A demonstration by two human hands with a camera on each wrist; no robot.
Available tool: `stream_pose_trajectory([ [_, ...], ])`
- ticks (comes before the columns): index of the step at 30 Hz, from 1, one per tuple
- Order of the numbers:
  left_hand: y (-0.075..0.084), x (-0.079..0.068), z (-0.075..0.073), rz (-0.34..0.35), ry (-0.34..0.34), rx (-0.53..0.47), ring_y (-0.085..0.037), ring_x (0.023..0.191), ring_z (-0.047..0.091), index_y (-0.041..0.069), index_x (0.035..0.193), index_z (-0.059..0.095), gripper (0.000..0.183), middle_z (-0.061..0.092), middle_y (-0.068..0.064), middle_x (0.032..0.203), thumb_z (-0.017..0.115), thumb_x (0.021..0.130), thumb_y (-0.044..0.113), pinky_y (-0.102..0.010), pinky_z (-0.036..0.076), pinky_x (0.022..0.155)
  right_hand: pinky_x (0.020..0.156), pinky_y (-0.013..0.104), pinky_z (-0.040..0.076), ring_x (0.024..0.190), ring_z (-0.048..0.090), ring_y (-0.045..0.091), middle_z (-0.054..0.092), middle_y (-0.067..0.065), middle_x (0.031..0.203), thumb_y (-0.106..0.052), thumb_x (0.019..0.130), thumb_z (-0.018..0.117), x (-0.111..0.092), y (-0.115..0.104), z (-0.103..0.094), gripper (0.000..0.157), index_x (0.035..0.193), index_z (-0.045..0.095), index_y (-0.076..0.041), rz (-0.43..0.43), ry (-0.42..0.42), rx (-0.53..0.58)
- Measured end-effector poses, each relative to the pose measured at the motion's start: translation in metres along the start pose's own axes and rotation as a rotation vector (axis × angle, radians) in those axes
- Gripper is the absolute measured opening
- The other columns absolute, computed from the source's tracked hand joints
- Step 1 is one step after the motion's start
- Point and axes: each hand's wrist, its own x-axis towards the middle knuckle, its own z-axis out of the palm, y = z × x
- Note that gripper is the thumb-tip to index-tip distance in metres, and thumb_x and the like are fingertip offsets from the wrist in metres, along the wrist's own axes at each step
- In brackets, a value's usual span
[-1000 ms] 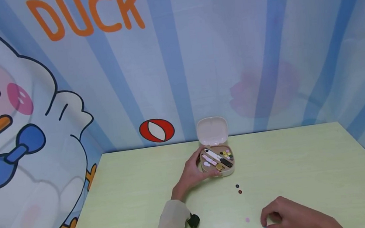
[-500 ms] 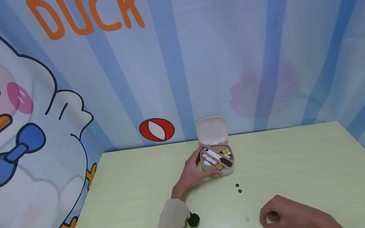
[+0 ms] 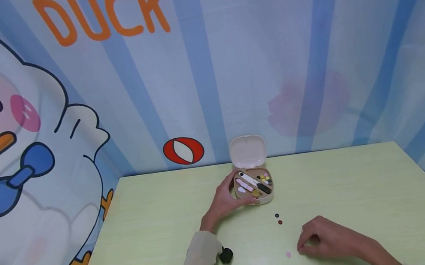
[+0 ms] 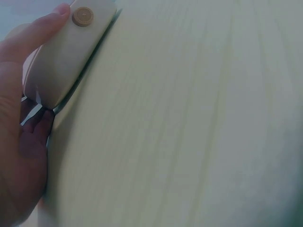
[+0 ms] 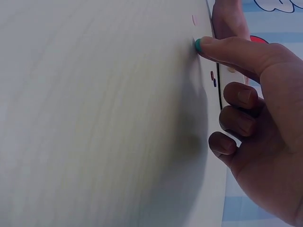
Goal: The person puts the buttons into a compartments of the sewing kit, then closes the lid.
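Note:
My left hand grips the left side of a small beige sewing box, thumb along its front. The box stands with its lid up. Inside lie a white-and-black tool, a pink striped piece and several small buttons. In the left wrist view a round tan knob shows on the box's front. My right hand pinches a small teal button between thumb and fingertip, low over the table. Close to its left lies a flat pink button.
A dark button and a reddish-brown button lie in front of the box. Beside the left sleeve is a black knob-like object. A printed curtain hangs behind the pale table.
My right hand, pinching the teal button, has moved slightly up and left, nearer the pink button. The left hand and the box stay in place.

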Motion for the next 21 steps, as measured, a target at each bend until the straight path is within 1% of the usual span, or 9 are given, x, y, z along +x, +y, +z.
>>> stream_pose_trajectory([
  [7, 0.001, 0.0, 0.0, 0.011, 0.001, -0.007, -0.018, 0.148, 0.039, 0.025, 0.164, 0.032, 0.108, 0.041, 0.004, 0.162, 0.094, 0.077, 0.037, -0.037, 0.035, 0.121, 0.057, 0.016, 0.046, 0.065, 0.046, -0.007, 0.064, -0.023, 0.078, -0.016, 0.093, 0.079, 0.008, 0.006, -0.003, 0.01, 0.093, 0.082, -0.025, 0.03, 0.02, -0.055],
  [12, 0.001, 0.0, 0.0, 0.014, -0.002, -0.007, -0.019, 0.148, 0.039, 0.026, 0.164, 0.031, 0.107, 0.04, 0.004, 0.162, 0.093, 0.077, 0.038, -0.039, 0.035, 0.121, 0.055, 0.016, 0.047, 0.064, 0.046, -0.006, 0.065, -0.021, 0.078, -0.013, 0.093, 0.079, 0.015, 0.009, -0.009, 0.011, 0.093, 0.083, -0.024, 0.031, 0.045, -0.061],
  [16, 0.001, 0.0, 0.0, 0.018, -0.004, -0.013, -0.021, 0.149, 0.038, 0.024, 0.164, 0.031, 0.107, 0.04, 0.002, 0.162, 0.093, 0.078, 0.038, -0.04, 0.036, 0.121, 0.053, 0.016, 0.043, 0.063, 0.044, -0.005, 0.067, -0.019, 0.08, -0.013, 0.095, 0.078, 0.024, 0.012, -0.018, 0.01, 0.094, 0.083, -0.021, 0.045, 0.071, -0.036],
  [21, 0.001, -0.001, 0.0, 0.025, -0.001, -0.013, -0.022, 0.148, 0.039, 0.022, 0.164, 0.031, 0.106, 0.041, 0.001, 0.162, 0.093, 0.079, 0.037, -0.04, 0.036, 0.121, 0.051, 0.016, 0.039, 0.06, 0.04, -0.005, 0.069, -0.014, 0.078, -0.01, 0.095, 0.076, 0.038, 0.019, -0.034, 0.009, 0.095, 0.084, -0.015, 0.01, 0.128, -0.025],
])
